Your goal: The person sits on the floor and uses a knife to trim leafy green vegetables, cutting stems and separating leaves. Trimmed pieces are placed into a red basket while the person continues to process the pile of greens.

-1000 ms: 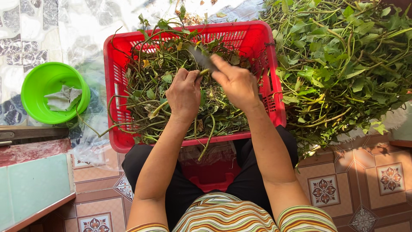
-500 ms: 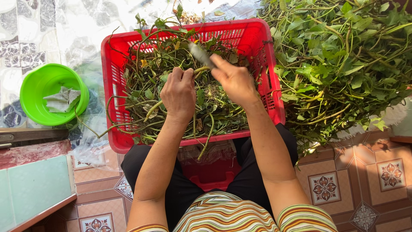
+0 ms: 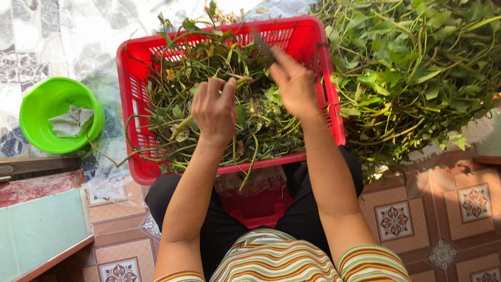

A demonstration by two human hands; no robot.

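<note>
While my left hand (image 3: 215,107) pinches a stem (image 3: 241,81) and my right hand (image 3: 295,83) grips a leaf (image 3: 262,44) over the red basket (image 3: 329,89), I judge a big heap of greens (image 3: 417,73) right of it remains unsorted.

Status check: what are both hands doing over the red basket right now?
Left hand pinching a thin green stem. Right hand gripping a dark leaf. Red plastic basket full of stems. Nothing blocking.

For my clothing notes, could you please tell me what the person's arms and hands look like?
Both hands, left hand and right hand, are bare, with no gloves. The forearms are uncovered; short striped sleeves in orange, green and white end near the elbows. I see no rings or watch.
</note>
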